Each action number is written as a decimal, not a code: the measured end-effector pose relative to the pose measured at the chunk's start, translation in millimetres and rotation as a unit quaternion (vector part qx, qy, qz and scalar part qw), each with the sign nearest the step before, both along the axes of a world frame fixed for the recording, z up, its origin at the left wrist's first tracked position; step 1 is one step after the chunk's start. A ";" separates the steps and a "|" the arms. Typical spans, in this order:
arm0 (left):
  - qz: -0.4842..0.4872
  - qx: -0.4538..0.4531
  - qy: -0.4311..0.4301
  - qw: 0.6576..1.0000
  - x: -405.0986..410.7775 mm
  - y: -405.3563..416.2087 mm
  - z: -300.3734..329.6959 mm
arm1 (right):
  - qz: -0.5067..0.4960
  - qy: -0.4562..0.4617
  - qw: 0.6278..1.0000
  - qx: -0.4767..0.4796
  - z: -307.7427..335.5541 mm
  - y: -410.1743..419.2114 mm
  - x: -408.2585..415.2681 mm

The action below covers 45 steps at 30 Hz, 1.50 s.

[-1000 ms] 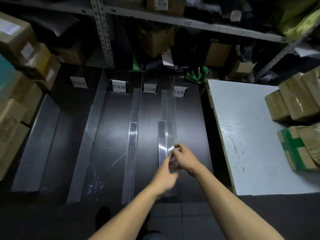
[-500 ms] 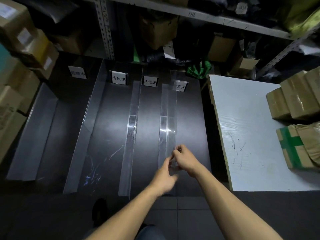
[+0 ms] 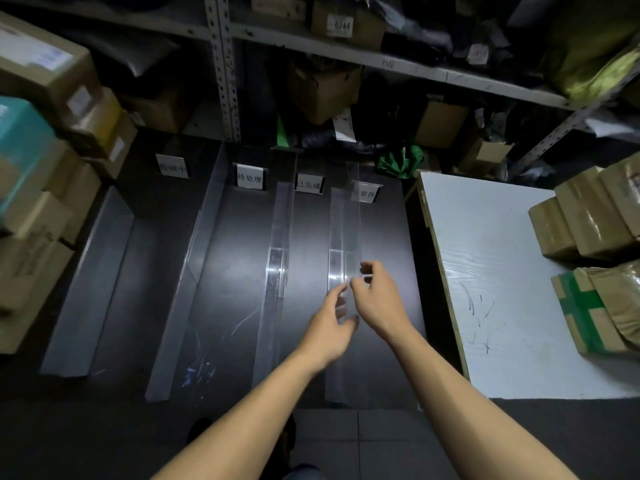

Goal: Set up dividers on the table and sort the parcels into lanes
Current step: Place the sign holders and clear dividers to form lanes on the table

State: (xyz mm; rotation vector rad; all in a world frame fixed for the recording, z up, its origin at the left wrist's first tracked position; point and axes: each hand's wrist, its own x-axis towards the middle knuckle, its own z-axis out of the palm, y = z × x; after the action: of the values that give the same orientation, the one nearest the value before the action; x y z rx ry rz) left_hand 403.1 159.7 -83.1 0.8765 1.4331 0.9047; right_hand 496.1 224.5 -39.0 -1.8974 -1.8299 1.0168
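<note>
Several clear angled dividers lie lengthwise on the dark table [image 3: 232, 306], splitting it into lanes. The rightmost divider [image 3: 344, 230] runs from the back labels to the front edge. My left hand [image 3: 329, 329] hovers over its near half with relaxed, straight fingers. My right hand [image 3: 377, 299] is just right of its upright wall, fingers loosely spread and thumb apart from them; I cannot tell whether it touches the plastic. Brown taped parcels [image 3: 588, 220] and a green-taped parcel [image 3: 595, 306] sit on the white table [image 3: 502, 271] at right.
White label cards [image 3: 249, 176] stand at the back of each lane. Cardboard boxes [image 3: 34, 202] are stacked along the left edge. A metal shelf [image 3: 346, 53] full of boxes and bags rises behind the table. Tiled floor shows below my arms.
My right hand's pinch on the rightmost divider has loosened, its fingers now spread. My left hand has drawn slightly back from the plastic. The divider stands in line with the lane.
</note>
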 end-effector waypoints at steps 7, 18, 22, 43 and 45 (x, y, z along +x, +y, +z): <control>0.145 0.111 0.053 0.982 -113.0 11.2 78.1 | 0.078 0.123 0.985 0.091 61.1 5.0 -119.9; 0.300 -0.013 0.322 0.898 -351.6 -83.8 49.3 | 0.244 0.124 0.959 -0.077 27.1 -55.6 -343.6; 0.201 -0.133 0.271 0.932 -392.5 -112.8 6.4 | 0.255 0.071 0.949 -0.169 -11.9 -76.4 -391.3; 0.177 -0.086 0.231 0.953 -403.8 -112.8 10.7 | 0.170 0.122 0.940 -0.270 -37.6 -93.1 -428.1; 0.179 -0.076 0.239 0.951 -400.8 -109.6 20.5 | 0.174 0.132 0.938 -0.269 -33.6 -91.0 -425.0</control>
State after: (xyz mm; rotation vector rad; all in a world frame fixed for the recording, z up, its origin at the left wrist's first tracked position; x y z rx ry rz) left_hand 2.3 50.1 -62.6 0.7597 2.1035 0.8631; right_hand 71.1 133.5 -72.6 -1.5997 -1.8916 1.9586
